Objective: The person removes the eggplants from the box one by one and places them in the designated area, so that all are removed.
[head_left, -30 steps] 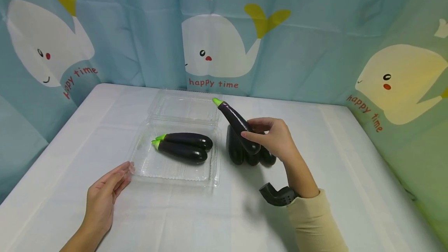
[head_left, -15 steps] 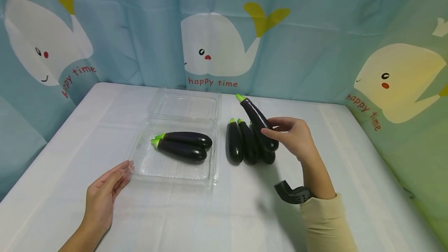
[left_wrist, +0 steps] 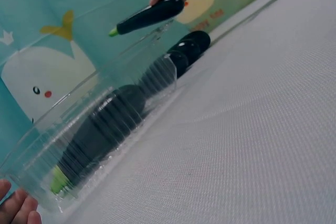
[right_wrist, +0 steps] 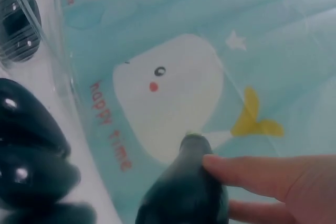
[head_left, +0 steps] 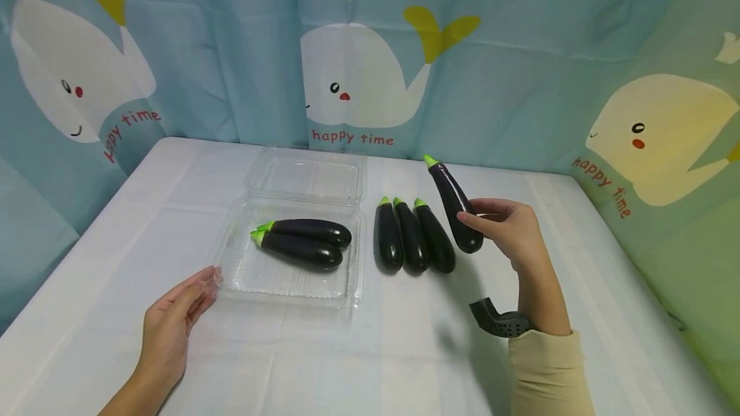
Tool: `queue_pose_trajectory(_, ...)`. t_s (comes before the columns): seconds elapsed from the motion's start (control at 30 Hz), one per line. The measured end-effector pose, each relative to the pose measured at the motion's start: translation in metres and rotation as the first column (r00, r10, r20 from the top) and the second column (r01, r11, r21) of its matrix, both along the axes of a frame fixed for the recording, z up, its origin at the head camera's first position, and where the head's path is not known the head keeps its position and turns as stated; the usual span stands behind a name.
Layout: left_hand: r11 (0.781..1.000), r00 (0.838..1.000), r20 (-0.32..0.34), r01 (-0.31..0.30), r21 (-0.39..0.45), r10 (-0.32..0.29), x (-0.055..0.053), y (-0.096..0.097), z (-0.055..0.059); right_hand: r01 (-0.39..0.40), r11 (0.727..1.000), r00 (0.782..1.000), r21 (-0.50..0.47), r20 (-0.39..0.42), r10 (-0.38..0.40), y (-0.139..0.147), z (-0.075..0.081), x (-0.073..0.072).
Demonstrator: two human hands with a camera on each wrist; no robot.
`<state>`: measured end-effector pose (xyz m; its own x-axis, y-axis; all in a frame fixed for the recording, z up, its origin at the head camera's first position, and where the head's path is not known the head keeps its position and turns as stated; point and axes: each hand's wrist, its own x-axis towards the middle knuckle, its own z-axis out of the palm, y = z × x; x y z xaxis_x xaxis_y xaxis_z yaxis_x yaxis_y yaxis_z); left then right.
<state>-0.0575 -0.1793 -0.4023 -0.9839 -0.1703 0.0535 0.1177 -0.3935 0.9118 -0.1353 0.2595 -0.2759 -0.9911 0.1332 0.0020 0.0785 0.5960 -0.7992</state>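
My right hand (head_left: 511, 226) pinches a dark purple eggplant (head_left: 455, 207) near its thick end. Its green stem points up and away, and the left wrist view shows it held above the table. Three more eggplants (head_left: 414, 236) lie side by side on the table, just left of the held one. A clear plastic clamshell box (head_left: 289, 286) lies with its lid folded back. Inside are two eggplants (head_left: 303, 242), stems to the left. The fingers of my left hand (head_left: 171, 323) pinch the box's front left corner.
The box's lid (head_left: 306, 175) lies flat toward the back of the white table (head_left: 324, 364). A blue curtain with whale prints (head_left: 497, 108) hangs behind it and along the sides. A dark wrist device (head_left: 500, 321) sits on the right forearm.
My right hand has carried its eggplant to the right, away from the box, and the three eggplants on the table now show fully. The left hand and box stay in place.
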Motion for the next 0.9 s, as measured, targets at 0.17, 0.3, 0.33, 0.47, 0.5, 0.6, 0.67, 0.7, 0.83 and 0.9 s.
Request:
queue_pose_trajectory(0.17,1.000,1.000,-0.017,0.002,0.001,-0.002,0.001,0.000,0.000,0.008,0.999,1.000,-0.031,-0.013,-0.008,0.007,-0.005,-0.004)
queue_pose_trajectory(0.3,1.000,1.000,-0.017,0.004,0.005,-0.004,0.000,0.000,0.001,0.030,0.999,1.000,-0.025,0.009,-0.030,0.010,-0.009,-0.006)
queue_pose_trajectory(0.33,1.000,1.000,-0.017,0.004,0.005,-0.004,0.000,0.000,0.001,0.033,0.999,0.999,-0.016,0.018,-0.032,0.011,-0.009,-0.006)
queue_pose_trajectory(0.47,1.000,1.000,-0.012,0.004,0.009,-0.004,0.000,0.001,0.001,0.039,0.999,0.999,0.027,0.037,-0.040,0.013,-0.013,-0.007)
queue_pose_trajectory(0.5,1.000,1.000,-0.012,0.004,0.010,-0.004,0.000,0.001,0.001,0.038,0.999,0.998,0.038,0.040,-0.039,0.013,-0.014,-0.007)
queue_pose_trajectory(0.6,1.000,1.000,-0.009,0.005,0.012,-0.005,0.001,0.000,0.001,0.037,0.998,0.998,0.048,0.056,-0.039,0.015,-0.017,-0.008)
queue_pose_trajectory(0.67,1.000,1.000,-0.004,0.004,0.006,-0.004,0.001,0.000,0.001,0.039,0.998,0.997,0.053,0.067,-0.043,0.015,-0.019,-0.009)
queue_pose_trajectory(0.7,1.000,1.000,-0.002,0.003,0.002,-0.003,0.001,0.000,0.000,0.041,0.998,0.996,0.056,0.074,-0.046,0.015,-0.020,-0.010)
queue_pose_trajectory(0.83,1.000,1.000,-0.001,0.003,-0.010,-0.003,0.000,0.000,0.000,0.051,0.997,0.994,0.065,0.098,-0.057,0.017,-0.023,-0.011)
queue_pose_trajectory(0.9,1.000,1.000,-0.006,0.003,-0.008,-0.003,0.001,0.000,0.000,0.054,0.996,0.992,0.066,0.108,-0.060,0.017,-0.025,-0.012)
